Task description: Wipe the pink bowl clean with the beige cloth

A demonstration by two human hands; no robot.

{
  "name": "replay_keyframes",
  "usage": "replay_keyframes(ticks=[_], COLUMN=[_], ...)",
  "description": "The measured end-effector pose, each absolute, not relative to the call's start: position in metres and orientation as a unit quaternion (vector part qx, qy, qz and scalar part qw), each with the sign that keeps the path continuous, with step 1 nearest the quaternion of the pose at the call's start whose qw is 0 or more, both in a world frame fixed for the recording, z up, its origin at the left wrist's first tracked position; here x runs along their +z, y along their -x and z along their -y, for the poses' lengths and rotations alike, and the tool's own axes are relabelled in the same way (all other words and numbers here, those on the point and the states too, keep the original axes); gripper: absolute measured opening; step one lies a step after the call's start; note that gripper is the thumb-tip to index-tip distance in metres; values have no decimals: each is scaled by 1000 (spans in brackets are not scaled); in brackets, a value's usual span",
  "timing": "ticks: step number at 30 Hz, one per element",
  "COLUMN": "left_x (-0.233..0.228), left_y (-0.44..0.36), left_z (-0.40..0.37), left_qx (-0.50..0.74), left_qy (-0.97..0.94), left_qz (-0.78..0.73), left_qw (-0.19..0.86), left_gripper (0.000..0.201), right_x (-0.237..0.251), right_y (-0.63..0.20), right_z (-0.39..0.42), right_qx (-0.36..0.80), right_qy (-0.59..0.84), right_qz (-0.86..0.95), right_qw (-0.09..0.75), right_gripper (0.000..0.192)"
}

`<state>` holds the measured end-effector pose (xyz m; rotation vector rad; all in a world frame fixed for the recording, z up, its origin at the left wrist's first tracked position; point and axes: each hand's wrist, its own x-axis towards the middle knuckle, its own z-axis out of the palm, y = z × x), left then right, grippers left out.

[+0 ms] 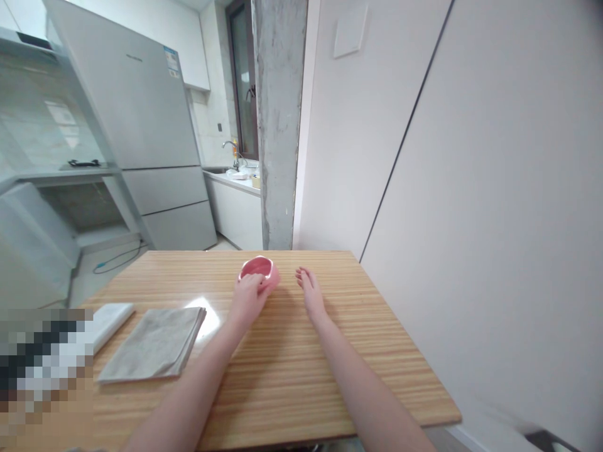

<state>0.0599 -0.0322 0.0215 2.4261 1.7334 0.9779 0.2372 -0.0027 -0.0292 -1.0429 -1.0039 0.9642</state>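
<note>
Reaching out over the wooden tabletop [292,376], both bare hands sit near its far edge. The left hand [248,295] has its grip closed around the near side of a small pink bowl [259,270], fingers curled against the wall and the thumb at the rim. The bowl stands on the tabletop close to the far edge, roughly in the middle of its width, and seems tipped slightly toward the camera, though the wide lens makes that hard to judge; its pale pink inside shows.

The right hand [309,290] lies just beside the bowl on its right, not touching it. Its grip is open and holds nothing: the fingers are stretched forward and loosely spread, the palm low over the wood.

Well apart from the hands, on the left part of the tabletop, lies a folded grey cloth [155,344]. Just beside it, further left, is a folded white cloth [110,318]. A blurred-out patch covers the near left corner.

Beyond the tabletop stands a tall grey refrigerator [141,132], with a concrete pillar [279,119] to its right. Between them, further back, a counter carries a sink with a faucet [232,150]. A pale wall [471,188] runs along the right side.
</note>
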Motion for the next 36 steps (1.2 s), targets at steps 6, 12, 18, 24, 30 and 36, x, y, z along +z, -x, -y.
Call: replay_keyframes(ticks=[6, 12, 18, 24, 30, 36], left_x=[10, 0, 7, 21, 16, 2], left_y=[-95, -92, -96, -54, 69, 134], left_z=[51, 47, 50, 55, 80, 100], left_qx=[284, 269, 262, 301, 239, 76], left_qy=[-866, -880, -885, -840, -634, -560], left_qz=[-398, -373, -365, -439, -733, -820], left_qw=[103, 123, 120, 106, -59, -88], left_gripper=[18, 22, 21, 33, 34, 42], right_x=[-32, -42, -40, -41, -40, -42], right_y=[-239, -237, -236, -239, -242, -241], right_z=[-1, -3, 1, 0, -2, -5], right_qx=[454, 457, 449, 452, 442, 439], right_qy=[412, 430, 432, 445, 465, 461], right_qz=[455, 453, 428, 435, 449, 457], right_qw=[646, 634, 654, 639, 622, 621], right_gripper=[30, 28, 27, 31, 31, 31])
